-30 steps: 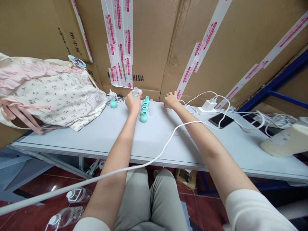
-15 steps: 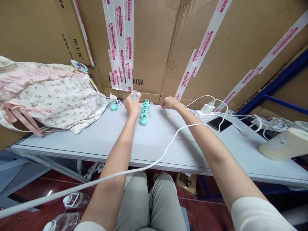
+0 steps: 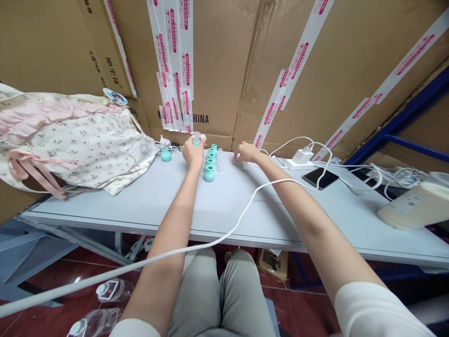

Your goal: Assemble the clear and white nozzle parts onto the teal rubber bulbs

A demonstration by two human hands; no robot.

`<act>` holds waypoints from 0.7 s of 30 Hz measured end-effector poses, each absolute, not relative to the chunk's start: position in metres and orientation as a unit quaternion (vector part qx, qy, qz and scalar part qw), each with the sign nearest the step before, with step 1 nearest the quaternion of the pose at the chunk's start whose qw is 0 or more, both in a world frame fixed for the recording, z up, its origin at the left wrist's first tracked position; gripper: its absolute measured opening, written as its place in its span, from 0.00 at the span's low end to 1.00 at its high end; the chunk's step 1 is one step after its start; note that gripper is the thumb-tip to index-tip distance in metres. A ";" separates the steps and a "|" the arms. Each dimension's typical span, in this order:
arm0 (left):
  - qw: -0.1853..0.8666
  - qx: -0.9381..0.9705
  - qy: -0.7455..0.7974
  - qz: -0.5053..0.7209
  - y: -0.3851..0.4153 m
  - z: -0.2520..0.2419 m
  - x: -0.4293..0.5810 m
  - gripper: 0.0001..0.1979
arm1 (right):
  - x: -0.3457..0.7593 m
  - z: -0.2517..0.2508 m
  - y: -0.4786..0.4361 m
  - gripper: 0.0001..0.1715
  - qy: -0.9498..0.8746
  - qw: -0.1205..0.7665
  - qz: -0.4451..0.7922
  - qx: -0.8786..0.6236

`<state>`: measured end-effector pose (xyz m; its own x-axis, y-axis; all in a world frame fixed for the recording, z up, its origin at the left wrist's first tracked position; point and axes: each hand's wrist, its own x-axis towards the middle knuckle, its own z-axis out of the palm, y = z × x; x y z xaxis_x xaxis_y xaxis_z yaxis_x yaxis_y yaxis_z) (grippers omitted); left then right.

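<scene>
My left hand (image 3: 192,153) is closed around a small mint-green bulb-shaped bottle (image 3: 195,142). A clear cup-like piece (image 3: 196,135) sits at the top of that bottle, and a small white tip shows beside it. To the right stands a row of several mint-green bottles (image 3: 209,173) with open mouths. Next to the row are clear tube-like pieces (image 3: 220,160). My right hand (image 3: 244,153) hovers low over the table right of these, fingers apart and pointing down. Something whitish (image 3: 245,165) shows partly under it, too hidden to make out.
Another green bottle with a clear nozzle (image 3: 166,155) stands by a floral bag (image 3: 77,140) on the left. A white cable (image 3: 242,220) crosses in front of my arms. On the right are a charger (image 3: 302,158), a phone (image 3: 320,178) and a cream container (image 3: 414,206). Cardboard (image 3: 224,70) backs the table.
My right hand's fingers have spread from a pinch, and the clear piece below them shows less. My left hand keeps its hold on the green bottle, nearly unmoved.
</scene>
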<state>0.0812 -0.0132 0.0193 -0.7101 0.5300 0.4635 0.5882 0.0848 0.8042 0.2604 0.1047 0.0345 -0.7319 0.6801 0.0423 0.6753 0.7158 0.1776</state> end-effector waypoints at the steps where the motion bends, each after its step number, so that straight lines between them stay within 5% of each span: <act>1: 0.025 -0.381 -0.737 -0.558 -0.013 0.020 0.081 0.15 | 0.261 0.034 0.106 0.12 0.931 0.011 0.090 0.354; 8: 0.029 -0.386 -0.737 -0.554 -0.013 0.019 0.080 0.15 | 0.262 0.033 0.108 0.10 0.922 0.014 0.035 0.385; 21: 0.034 -0.378 -0.734 -0.563 -0.014 0.021 0.079 0.14 | 0.255 0.029 0.106 0.12 0.908 0.081 0.141 0.385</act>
<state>0.0793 -0.0140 0.0213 -0.7116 0.5169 0.4759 0.5939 0.0804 0.8005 0.2552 0.1059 0.0289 -0.6905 0.7223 -0.0381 0.6766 0.6637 0.3188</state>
